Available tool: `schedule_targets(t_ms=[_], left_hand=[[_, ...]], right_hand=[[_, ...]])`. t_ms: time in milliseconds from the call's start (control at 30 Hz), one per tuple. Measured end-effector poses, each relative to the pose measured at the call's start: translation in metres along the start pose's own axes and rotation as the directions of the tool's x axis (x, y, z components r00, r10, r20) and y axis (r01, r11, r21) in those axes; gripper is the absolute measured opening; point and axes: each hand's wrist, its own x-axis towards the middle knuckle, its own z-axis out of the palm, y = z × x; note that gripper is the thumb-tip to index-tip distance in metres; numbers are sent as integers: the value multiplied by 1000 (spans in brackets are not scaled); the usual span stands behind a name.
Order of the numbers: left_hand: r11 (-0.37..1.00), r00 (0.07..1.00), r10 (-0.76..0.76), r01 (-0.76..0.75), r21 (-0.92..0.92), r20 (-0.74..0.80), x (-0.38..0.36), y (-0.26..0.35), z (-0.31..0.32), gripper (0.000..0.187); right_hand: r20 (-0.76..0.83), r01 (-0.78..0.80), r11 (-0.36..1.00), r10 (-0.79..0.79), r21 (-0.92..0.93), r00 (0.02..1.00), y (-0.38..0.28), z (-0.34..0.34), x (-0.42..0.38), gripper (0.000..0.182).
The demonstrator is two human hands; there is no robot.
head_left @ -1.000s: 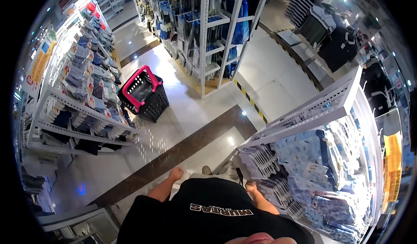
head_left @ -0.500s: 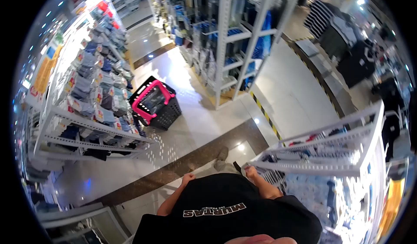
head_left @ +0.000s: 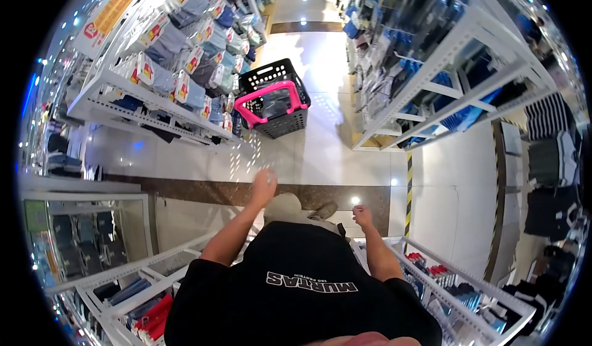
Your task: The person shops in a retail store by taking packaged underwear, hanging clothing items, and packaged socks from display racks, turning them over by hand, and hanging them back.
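Observation:
My left hand (head_left: pixel 264 183) reaches forward over the floor, below the black basket with the pink handle; its fingers are too blurred to read. My right hand (head_left: pixel 362 215) hangs beside my body with its fingers curled, and what they hold, if anything, is too small to make out. The black basket (head_left: pixel 287 123) stands on the floor ahead, against the left rack, and its pink handle (head_left: pixel 296 96) lies near the rim. Some dark, shiny item (head_left: pixel 275 103) is inside. Neither hand touches the basket.
A rack of packed garments (head_left: pixel 203 44) stands at the left, another white rack (head_left: pixel 456 81) at the right. Low shelves (head_left: pixel 160 263) flank me near the bottom. Yellow-black tape (head_left: pixel 409 192) runs along the floor. Striped clothing (head_left: pixel 546 115) hangs at the far right.
The view has turned and come nearer to the basket and the racks. My left hand has moved forward from beside my body. A knee now shows ahead of my shirt.

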Motion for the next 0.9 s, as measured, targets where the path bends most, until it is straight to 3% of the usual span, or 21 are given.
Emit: schedule_targets(t_ms=[67, 133, 200, 300, 400, 433, 533, 667, 733, 800, 867, 900], left_hand=[[994, 966, 101, -89, 59, -237, 60, 72, -50, 24], [962, 868, 272, -253, 103, -415, 122, 86, -77, 23], [956, 849, 294, -261, 135, -439, 175, 83, -93, 23], [989, 946, 133, -108, 101, -296, 239, 56, -89, 28], [964, 989, 45, -6, 265, -143, 283, 27, -70, 41], [906, 998, -29, 49, 420, -54, 290, 29, -68, 52], [923, 983, 47, 25, 384, -176, 307, 21, -60, 55], [941, 996, 17, 13, 339, -88, 316, 16, -76, 54], [947, 995, 36, -4, 321, -94, 326, 12, -79, 54], [946, 991, 80, -41, 321, -108, 339, 4, -78, 51], [949, 991, 92, -57, 309, -97, 351, -1, -83, 50], [951, 985, 130, -91, 295, -114, 357, -5, -86, 50]], right_hand=[[44, 13, 999, -11, -47, 999, -15, -2, 2, 23], [70, 25, 998, -21, -64, 997, -28, -1, 9, 24], [87, 31, 998, -26, -54, 996, -41, 6, 17, 25], [117, 56, 994, -45, -89, 992, -74, 20, 30, 26], [121, 119, 990, -110, -70, 987, -103, 38, 46, 26], [113, 155, 980, -142, -123, 983, -114, 43, 53, 28], [117, 97, 995, -92, -35, 989, -184, 56, 52, 29], [152, 220, 968, -202, -117, 968, -261, 90, 75, 33], [135, 404, 900, -385, -162, 913, -323, 112, 84, 38], [133, 491, 862, -476, -123, 869, -415, 133, 78, 47], [92, 749, 642, -746, -166, 660, -481, 158, 88, 57], [138, 790, 577, -782, -207, 607, -516, 168, 89, 59]])
